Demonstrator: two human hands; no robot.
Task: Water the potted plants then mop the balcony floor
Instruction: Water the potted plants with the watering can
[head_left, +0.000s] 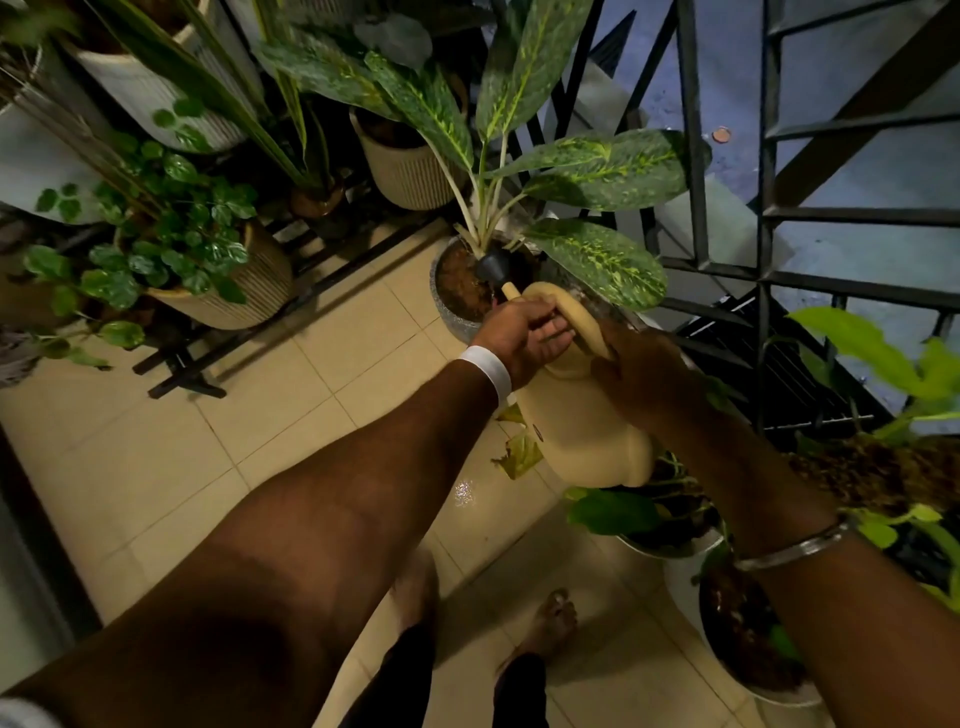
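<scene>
A beige watering can (582, 431) is tilted forward over a grey pot (457, 317) that holds a large plant with speckled leaves (597, 171). Its black rose head (492, 265) hangs just above the brown soil. My left hand (519, 338) grips the front of the can near the base of the spout. My right hand (644, 374) holds the curved handle from behind. The wrists of both arms reach in from the bottom of the view.
Ribbed cream pots (249, 291) with leafy plants stand on a black rack (208, 358) at left. A black metal railing (763, 234) runs along the right. White pots (691, 571) with bright green leaves crowd the lower right. Beige floor tiles (156, 457) show a wet spot (463, 493) and dry leaves (522, 454).
</scene>
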